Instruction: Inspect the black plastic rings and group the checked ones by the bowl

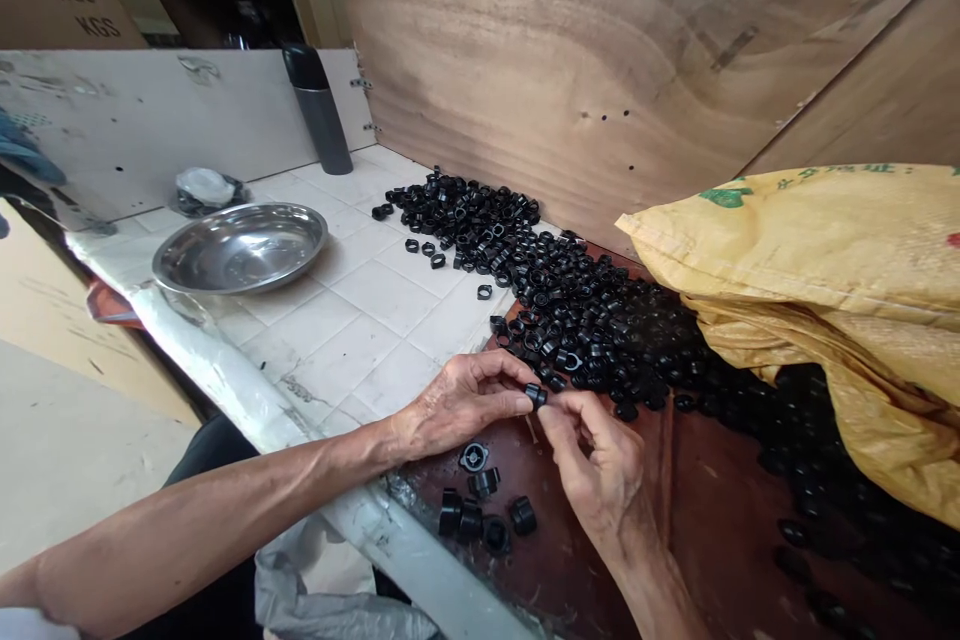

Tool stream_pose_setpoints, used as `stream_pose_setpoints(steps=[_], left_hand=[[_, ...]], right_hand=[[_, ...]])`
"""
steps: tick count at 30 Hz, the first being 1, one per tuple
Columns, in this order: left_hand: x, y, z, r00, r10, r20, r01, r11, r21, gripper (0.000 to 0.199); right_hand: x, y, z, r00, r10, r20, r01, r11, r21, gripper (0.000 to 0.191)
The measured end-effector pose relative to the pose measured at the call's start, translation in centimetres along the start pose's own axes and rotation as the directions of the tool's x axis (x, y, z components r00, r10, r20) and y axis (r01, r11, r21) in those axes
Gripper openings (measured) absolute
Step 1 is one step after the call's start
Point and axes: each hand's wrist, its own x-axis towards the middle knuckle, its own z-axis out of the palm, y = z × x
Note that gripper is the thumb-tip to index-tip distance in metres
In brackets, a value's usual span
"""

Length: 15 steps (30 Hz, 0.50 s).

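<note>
Black plastic fitting [535, 396] is held above the near, reddish-brown part of the table [720, 480], between the two hands. It is pinched at its left side by the left grip [454, 405], closed with thumb and fingers on the ribbed body. Thumb and fingertips of the right grip [604, 460] are brought against its right end; whether a separate piece is pinched there cannot be told, since that end is covered.

Judged by its look, the fitting should be light, stiff and not easily broken. Its smooth faces may be slippery and its small round body may roll, so hold is best taken across the ribbed side wall, with the ends left free.

Several like fittings [523, 516] are laid near, just below the hands. Beyond them a heap of black rings [465, 220] is spread over the far white-tiled part, and darker black caps [645, 340] are heaped toward the right, beside a yellow woven sack [810, 250]. A stainless-steel bowl [247, 240] is set at far left, with a vacuum flask [322, 110] behind it.
</note>
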Motion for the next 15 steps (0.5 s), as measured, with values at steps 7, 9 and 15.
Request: stream_pose_setpoints(steps=[7, 9, 15], left_hand=[[0.01, -0.1, 0.08, 1.0, -0.005, 0.014, 0.006, 1.0, -0.008, 0.025], [-0.03, 0.03, 0.08, 1.0, -0.013, 0.013, 0.013, 1.0, 0.002, 0.026], [0.0, -0.19, -0.03, 1.0, -0.002, 0.017, 0.002, 1.0, 0.009, 0.024]], right_hand=[[-0.09, 0.18, 0.08, 1.0, 0.005, 0.007, -0.005, 0.999, -0.043, 0.027], [-0.12, 0.13, 0.07, 1.0, -0.022, 0.013, 0.022, 1.0, -0.018, 0.02], [0.03, -0.37, -0.05, 0.998, -0.053, -0.034, 0.053, 0.999, -0.003, 0.015]])
